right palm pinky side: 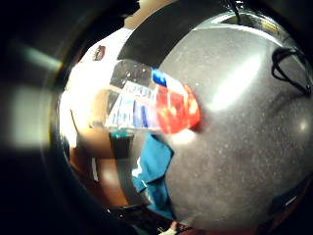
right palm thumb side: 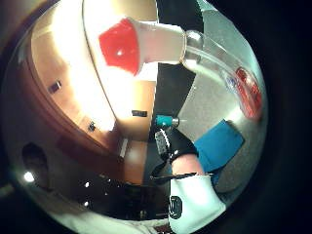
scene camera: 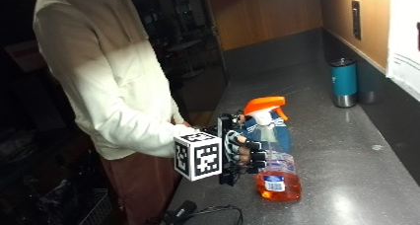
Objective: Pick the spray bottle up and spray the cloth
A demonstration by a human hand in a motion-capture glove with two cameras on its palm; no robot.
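spray bottle w/ orange liquid + orange trigger head stands upright on the dark speckled counter, near the front edge; gloved right hand is right against its side, fingers curled round the body; blue cloth lies flat on the counter just behind; teal tumbler sits well apart by the back wall

Clear glossy plastic on the spray bottle — orange liquid shows through it, under a matt orange plastic trigger head. The countertop is dark speckled stone, polished, catching glare. Blue cloth looks soft and matt. The tumbler — teal coat over a shiny metal base. Wood panelling has a smooth sheen.
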